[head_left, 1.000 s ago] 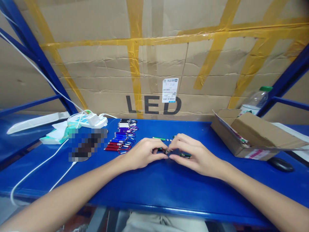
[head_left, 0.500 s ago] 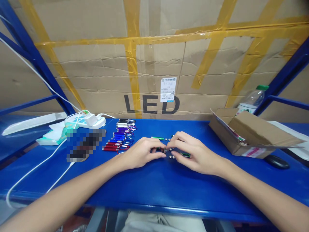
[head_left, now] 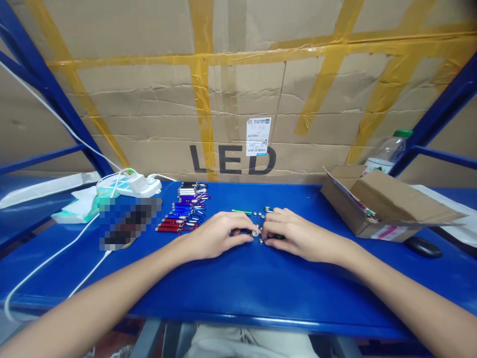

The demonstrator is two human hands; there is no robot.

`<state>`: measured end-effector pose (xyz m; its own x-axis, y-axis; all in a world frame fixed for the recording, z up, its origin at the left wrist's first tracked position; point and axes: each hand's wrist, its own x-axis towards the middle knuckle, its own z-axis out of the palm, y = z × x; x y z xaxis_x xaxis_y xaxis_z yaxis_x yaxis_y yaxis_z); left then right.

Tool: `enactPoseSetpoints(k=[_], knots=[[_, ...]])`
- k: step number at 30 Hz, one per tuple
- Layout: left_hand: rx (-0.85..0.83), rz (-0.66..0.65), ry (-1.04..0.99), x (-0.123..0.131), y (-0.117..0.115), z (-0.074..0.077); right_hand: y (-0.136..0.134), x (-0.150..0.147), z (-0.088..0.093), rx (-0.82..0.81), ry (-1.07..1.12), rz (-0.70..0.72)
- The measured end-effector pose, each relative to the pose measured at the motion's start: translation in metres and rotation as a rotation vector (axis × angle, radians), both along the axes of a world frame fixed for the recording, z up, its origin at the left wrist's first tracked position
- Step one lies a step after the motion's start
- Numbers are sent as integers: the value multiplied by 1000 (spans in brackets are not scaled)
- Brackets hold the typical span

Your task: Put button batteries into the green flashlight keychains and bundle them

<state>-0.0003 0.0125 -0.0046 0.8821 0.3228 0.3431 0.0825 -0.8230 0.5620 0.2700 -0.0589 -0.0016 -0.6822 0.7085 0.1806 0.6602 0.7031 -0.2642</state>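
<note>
Both my hands rest on the blue table (head_left: 238,283), fingertips meeting in the middle. My left hand (head_left: 219,233) is curled and pinches a small flashlight body whose silver end (head_left: 255,232) shows at its fingertips. My right hand (head_left: 294,233) is curled too, its fingertips on a dark small part beside a few silver button cells (head_left: 261,240). A green flashlight tube (head_left: 241,212) and more loose cells (head_left: 258,214) lie just beyond the hands. A row of finished keychain flashlights (head_left: 184,209), red, blue, purple and silver, lies to the left.
An open cardboard box (head_left: 383,206) stands at the right with a plastic bottle (head_left: 387,149) behind it and a black mouse (head_left: 423,246) in front. A white power strip (head_left: 128,186) with cables and a tissue pack (head_left: 76,211) sit at the left. A big taped carton marked LED forms the back wall.
My right hand has lowered and flattened toward the table, its fingers closing on the small parts. The left hand keeps its pinch. The camera has tilted slightly.
</note>
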Motion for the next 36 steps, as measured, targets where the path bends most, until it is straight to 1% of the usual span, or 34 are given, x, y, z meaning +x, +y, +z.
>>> enactPoseSetpoints(k=[8, 11, 15, 18, 21, 27, 36], knots=[[2, 4, 36, 0, 1, -2, -6, -2, 3, -60, -1, -27], [9, 7, 39, -1, 3, -4, -6, -2, 5, -46, 36, -54], [7, -6, 31, -1, 2, -4, -4, -1, 5, 16, 209, -100], [4, -23, 26, 0, 0, -3, -4, -3, 4, 20, 347, -114], [5, -28, 36, 0, -1, -1, -6, -8, 3, -8, 414, -102], [-4, -36, 36, 0, 0, -2, -9, -17, 1, -94, 479, -80], [12, -51, 44, 0, -4, -2, -7, -22, 3, -16, 470, -35]])
